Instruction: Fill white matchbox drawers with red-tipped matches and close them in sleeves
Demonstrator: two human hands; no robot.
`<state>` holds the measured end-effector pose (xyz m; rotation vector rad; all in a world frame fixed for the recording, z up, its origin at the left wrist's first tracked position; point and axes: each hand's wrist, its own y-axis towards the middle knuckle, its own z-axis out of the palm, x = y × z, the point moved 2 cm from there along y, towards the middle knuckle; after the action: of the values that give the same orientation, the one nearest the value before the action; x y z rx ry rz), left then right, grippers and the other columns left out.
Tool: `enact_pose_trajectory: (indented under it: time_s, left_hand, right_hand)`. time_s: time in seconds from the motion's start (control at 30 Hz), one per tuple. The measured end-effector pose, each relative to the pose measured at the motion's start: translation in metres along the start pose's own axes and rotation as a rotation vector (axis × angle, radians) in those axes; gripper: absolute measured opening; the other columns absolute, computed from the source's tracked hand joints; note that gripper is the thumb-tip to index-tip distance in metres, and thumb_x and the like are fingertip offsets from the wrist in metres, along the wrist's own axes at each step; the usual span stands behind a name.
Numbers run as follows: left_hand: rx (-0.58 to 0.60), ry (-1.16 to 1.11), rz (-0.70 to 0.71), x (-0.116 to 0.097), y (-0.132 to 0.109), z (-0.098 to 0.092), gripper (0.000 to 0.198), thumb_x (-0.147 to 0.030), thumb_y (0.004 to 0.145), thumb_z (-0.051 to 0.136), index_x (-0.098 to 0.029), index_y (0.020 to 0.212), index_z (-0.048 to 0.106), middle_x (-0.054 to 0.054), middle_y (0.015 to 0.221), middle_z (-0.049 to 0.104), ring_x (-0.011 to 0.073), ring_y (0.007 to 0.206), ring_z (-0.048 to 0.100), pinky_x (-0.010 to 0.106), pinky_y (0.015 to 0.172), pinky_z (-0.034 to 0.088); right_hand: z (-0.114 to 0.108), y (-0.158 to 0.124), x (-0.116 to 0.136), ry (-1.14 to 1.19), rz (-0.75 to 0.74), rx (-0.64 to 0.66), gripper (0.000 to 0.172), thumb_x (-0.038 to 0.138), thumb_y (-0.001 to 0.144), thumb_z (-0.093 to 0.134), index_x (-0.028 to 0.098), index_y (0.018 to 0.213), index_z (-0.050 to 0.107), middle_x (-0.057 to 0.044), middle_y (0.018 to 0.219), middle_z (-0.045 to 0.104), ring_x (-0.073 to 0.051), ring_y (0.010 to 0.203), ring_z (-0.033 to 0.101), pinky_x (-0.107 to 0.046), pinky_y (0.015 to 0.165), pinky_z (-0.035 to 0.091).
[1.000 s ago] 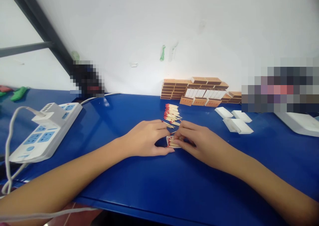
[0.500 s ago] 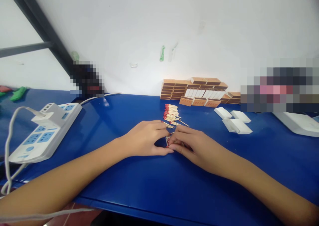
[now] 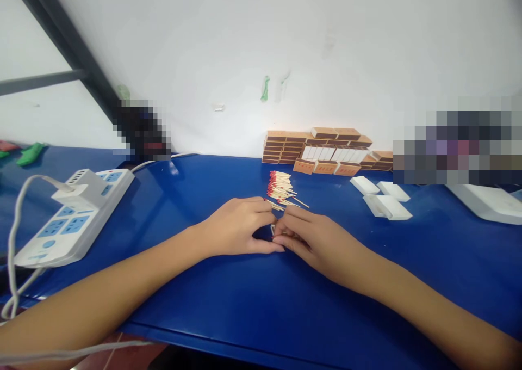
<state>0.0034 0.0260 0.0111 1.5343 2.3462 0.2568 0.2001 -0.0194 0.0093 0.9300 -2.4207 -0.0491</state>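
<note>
Both hands meet over the blue table, around a small matchbox tray [image 3: 273, 229] that is mostly covered by fingers. My left hand [image 3: 248, 226] curves round the tray's left side, thumb and fingers gripping its ends. My right hand [image 3: 308, 234] has its fingertips pinched together at the tray; what lies between them is hidden. Just beyond the hands is a pile of red-tipped matches [image 3: 280, 186], with a few loose ones at its near edge.
Stacked matchboxes [image 3: 318, 149] stand against the wall. White trays [image 3: 389, 207] lie at right, near a white device [image 3: 489, 202]. A power strip [image 3: 77, 223] with a white cable [image 3: 16, 223] is at left.
My right hand has shifted slightly left over the tray, covering more of it. My left hand has hardly moved.
</note>
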Motion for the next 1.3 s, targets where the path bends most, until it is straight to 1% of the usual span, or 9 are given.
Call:
enact_pose_trajectory:
  time_s: [0.3, 0.47, 0.57, 0.67, 0.73, 0.8, 0.9, 1.03, 1.3]
  left_hand:
    - [0.0, 0.0, -0.006, -0.001, -0.001, 0.0, 0.038, -0.054, 0.097, 0.067, -0.017, 0.09, 0.07, 0.004, 0.089, 0.069, 0.019, 0.083, 0.064, 0.03, 0.071, 0.047]
    - [-0.021, 0.003, 0.005, -0.001, -0.001, 0.002, 0.038, -0.054, 0.097, 0.068, -0.016, 0.093, 0.072, 0.005, 0.093, 0.072, 0.0191, 0.085, 0.067, 0.031, 0.074, 0.05]
    - [-0.036, 0.02, 0.0, 0.0, -0.002, 0.003, 0.038, -0.054, 0.095, 0.069, -0.016, 0.095, 0.073, 0.004, 0.091, 0.072, 0.0193, 0.085, 0.067, 0.032, 0.074, 0.05]
    - [-0.092, 0.022, 0.023, -0.001, -0.003, 0.002, 0.039, -0.054, 0.094, 0.07, -0.016, 0.096, 0.074, 0.004, 0.091, 0.072, 0.0188, 0.083, 0.068, 0.031, 0.072, 0.05]
    - [-0.137, 0.018, 0.032, -0.001, -0.004, 0.001, 0.039, -0.054, 0.095, 0.07, -0.015, 0.094, 0.075, 0.005, 0.091, 0.073, 0.0183, 0.082, 0.068, 0.031, 0.072, 0.05]
    - [-0.141, 0.023, 0.024, -0.001, -0.004, 0.001, 0.039, -0.053, 0.095, 0.069, -0.015, 0.095, 0.075, 0.004, 0.092, 0.073, 0.0182, 0.083, 0.068, 0.031, 0.071, 0.049]
    - [-0.049, 0.027, -0.012, -0.001, -0.004, 0.002, 0.038, -0.053, 0.095, 0.068, -0.016, 0.098, 0.075, 0.003, 0.09, 0.073, 0.0179, 0.081, 0.068, 0.031, 0.068, 0.047]
    - [0.017, 0.018, -0.05, -0.001, -0.004, 0.001, 0.038, -0.054, 0.095, 0.068, -0.017, 0.1, 0.076, 0.002, 0.089, 0.073, 0.0169, 0.077, 0.067, 0.03, 0.064, 0.044]
    - [0.01, 0.027, -0.074, 0.002, -0.004, 0.001, 0.04, -0.055, 0.095, 0.067, -0.017, 0.098, 0.076, 0.002, 0.089, 0.073, 0.0174, 0.078, 0.068, 0.031, 0.065, 0.044]
  right_hand:
    - [-0.002, 0.0, -0.001, -0.096, 0.042, 0.018, 0.012, 0.024, 0.105, 0.053, 0.021, 0.097, 0.061, -0.006, 0.101, 0.067, -0.018, 0.078, 0.066, -0.032, 0.067, 0.051]
    - [-0.005, -0.002, -0.005, -0.092, -0.027, 0.015, 0.019, 0.023, 0.106, 0.051, 0.021, 0.097, 0.067, -0.006, 0.1, 0.068, -0.018, 0.082, 0.067, -0.032, 0.072, 0.051]
    - [-0.016, -0.003, -0.011, -0.112, -0.028, -0.094, 0.017, 0.023, 0.105, 0.053, 0.021, 0.099, 0.069, -0.004, 0.094, 0.066, -0.017, 0.079, 0.064, -0.03, 0.069, 0.048]
    - [-0.03, -0.004, -0.026, -0.181, 0.048, -0.247, 0.016, 0.025, 0.103, 0.056, 0.021, 0.094, 0.068, -0.003, 0.084, 0.063, -0.016, 0.071, 0.059, -0.031, 0.065, 0.044]
    - [-0.034, -0.003, -0.039, -0.2, 0.102, -0.279, 0.015, 0.025, 0.102, 0.058, 0.021, 0.093, 0.069, -0.002, 0.081, 0.061, -0.015, 0.066, 0.055, -0.031, 0.063, 0.042]
    - [-0.032, -0.003, -0.049, -0.179, 0.128, -0.245, 0.011, 0.027, 0.101, 0.061, 0.022, 0.097, 0.07, -0.002, 0.084, 0.06, -0.015, 0.067, 0.055, -0.031, 0.064, 0.042]
    - [-0.021, 0.0, -0.054, -0.096, 0.117, -0.123, 0.011, 0.028, 0.101, 0.062, 0.024, 0.107, 0.07, -0.003, 0.094, 0.06, -0.016, 0.074, 0.057, -0.031, 0.068, 0.045]
    - [-0.011, 0.003, -0.05, -0.042, 0.146, -0.011, 0.01, 0.025, 0.103, 0.057, 0.023, 0.098, 0.066, -0.003, 0.095, 0.059, -0.017, 0.077, 0.057, -0.031, 0.069, 0.046]
    - [-0.021, -0.001, -0.034, -0.027, 0.167, -0.08, 0.016, 0.036, 0.105, 0.056, 0.023, 0.097, 0.062, -0.002, 0.094, 0.06, -0.017, 0.078, 0.057, -0.031, 0.069, 0.044]
